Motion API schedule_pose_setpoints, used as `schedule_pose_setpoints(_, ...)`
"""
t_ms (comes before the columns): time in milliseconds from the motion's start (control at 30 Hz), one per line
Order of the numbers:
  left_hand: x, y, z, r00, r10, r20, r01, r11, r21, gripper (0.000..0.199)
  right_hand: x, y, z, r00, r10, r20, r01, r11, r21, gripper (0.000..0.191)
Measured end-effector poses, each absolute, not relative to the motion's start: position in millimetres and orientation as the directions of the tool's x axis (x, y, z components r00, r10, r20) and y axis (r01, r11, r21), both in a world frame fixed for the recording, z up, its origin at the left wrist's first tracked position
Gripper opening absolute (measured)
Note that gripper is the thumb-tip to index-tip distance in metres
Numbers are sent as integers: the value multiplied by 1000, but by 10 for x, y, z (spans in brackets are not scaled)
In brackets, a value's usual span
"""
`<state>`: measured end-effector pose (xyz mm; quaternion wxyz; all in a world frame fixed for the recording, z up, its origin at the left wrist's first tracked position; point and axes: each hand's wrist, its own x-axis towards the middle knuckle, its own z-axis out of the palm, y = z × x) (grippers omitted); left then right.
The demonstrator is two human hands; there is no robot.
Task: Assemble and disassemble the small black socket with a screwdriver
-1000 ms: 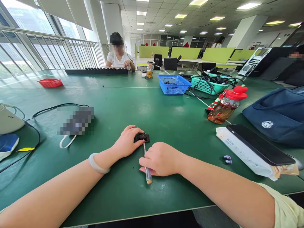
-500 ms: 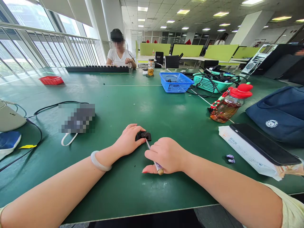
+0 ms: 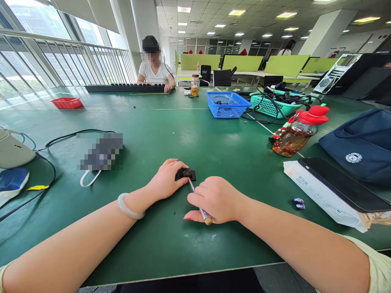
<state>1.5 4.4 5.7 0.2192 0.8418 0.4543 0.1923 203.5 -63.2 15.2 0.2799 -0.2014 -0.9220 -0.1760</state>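
Green tbl [image 3: 152,134]: L hand [image 3: 165,179] grips blk part [image 3: 191,175], R hand [image 3: 215,199] grips tool [image 3: 205,215], w/in nr edge [image 3: 183,275].

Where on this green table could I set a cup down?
Mostly bare: between the left hand and the blue basket; also between the forearms, by the near edge. Crowded: the right side, with red-lidded bottle, navy bag and white packet.

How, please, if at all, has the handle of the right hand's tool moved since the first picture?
Yes: the tool's handle has swung rightward and slightly forward, judged against the dark speck on the green table.
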Motion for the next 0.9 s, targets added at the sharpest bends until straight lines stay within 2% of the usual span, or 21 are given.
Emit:
schedule_pose_setpoints(567,25,38,50,526,841,125,683,-506,526,31,2008,-703,218,-720,222,658,466,856,222,50)
schedule_pose_setpoints(900,9,48,39,515,848,121,681,-491,543,32,2012,-646,187,-723,245,646,476,854,209,51)
